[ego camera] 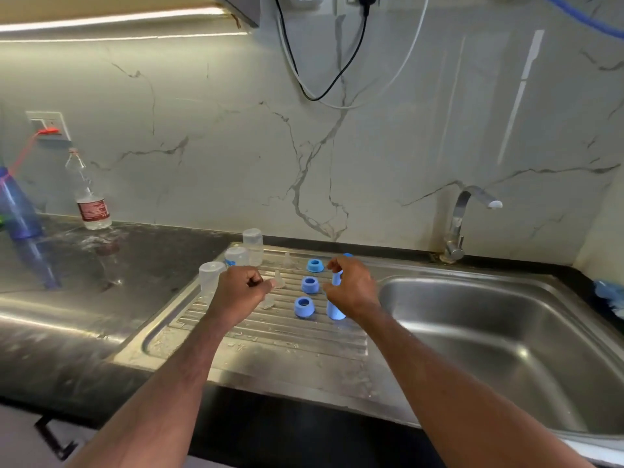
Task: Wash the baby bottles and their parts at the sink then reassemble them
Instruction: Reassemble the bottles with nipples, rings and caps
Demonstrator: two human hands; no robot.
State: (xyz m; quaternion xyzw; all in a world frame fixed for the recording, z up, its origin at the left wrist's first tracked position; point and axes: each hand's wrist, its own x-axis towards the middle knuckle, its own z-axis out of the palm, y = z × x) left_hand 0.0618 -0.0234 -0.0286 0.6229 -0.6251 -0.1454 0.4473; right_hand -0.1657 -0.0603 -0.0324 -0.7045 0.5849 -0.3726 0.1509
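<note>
On the ribbed steel drainboard (270, 336) stand three clear bottles (252, 246), a column of three blue rings (310, 284) and three small clear nipples (287, 261). My left hand (239, 292) hovers over the drainboard with fingers curled into a loose fist. Its thumb tip lies beside the middle nipple (279, 280), and nothing shows in its grasp. My right hand (351, 288) curls round an upright blue cap (337, 276). Another blue cap (335, 310) stands just below that hand. A third blue cap (347, 255) peeks out behind it.
The steel sink basin (506, 332) lies to the right, with a tap (459, 224) at the back. A plastic water bottle (89, 201) and a blue bottle (17, 204) stand on the dark counter at the left. A blue cloth (607, 295) sits at the far right.
</note>
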